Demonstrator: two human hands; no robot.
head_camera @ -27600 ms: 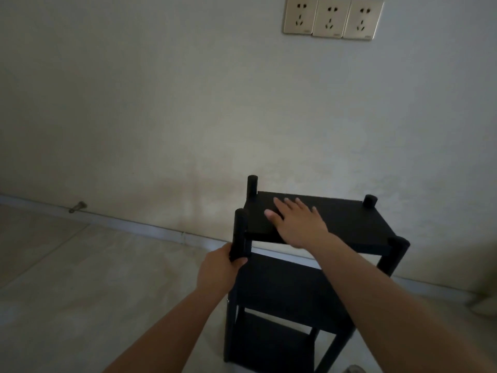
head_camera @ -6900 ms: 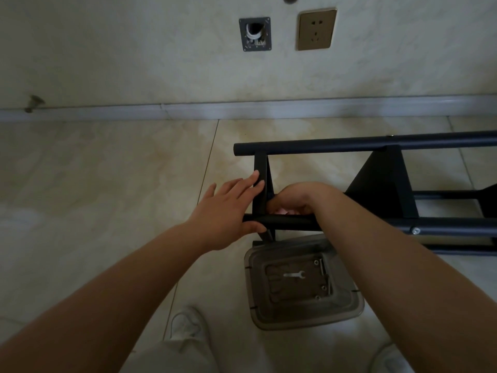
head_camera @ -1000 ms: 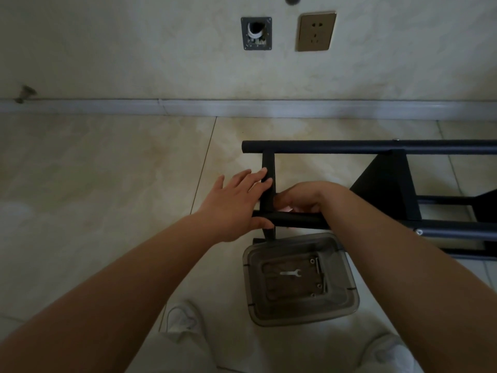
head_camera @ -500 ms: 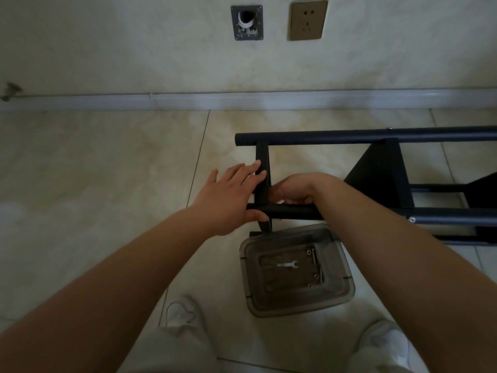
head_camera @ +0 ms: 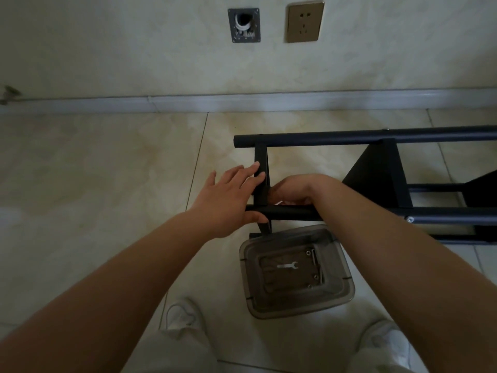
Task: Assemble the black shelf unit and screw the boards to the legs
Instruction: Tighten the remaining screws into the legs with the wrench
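Observation:
The black shelf unit (head_camera: 376, 170) lies on its side on the tiled floor, legs running left to right. My left hand (head_camera: 228, 200) rests on the end board (head_camera: 261, 184) with straight fingers, its thumb under the near leg (head_camera: 290, 212). My right hand (head_camera: 295, 189) reaches over that leg and curls its fingers against the inner face of the end board. What those fingers hold is hidden. A silver screw head (head_camera: 409, 219) shows on the near leg farther right.
A clear plastic box (head_camera: 341, 300) sits on the floor just below the near leg, holding a small flat wrench (head_camera: 287, 265) and loose screws. My white shoes (head_camera: 180, 316) are at the bottom. The wall, its skirting (head_camera: 242, 103) and a socket (head_camera: 304, 21) are beyond the shelf.
The shelf stood upright long ago and now lies on its side. Over the last second both hands stay at the same corner; only my view shifts slightly.

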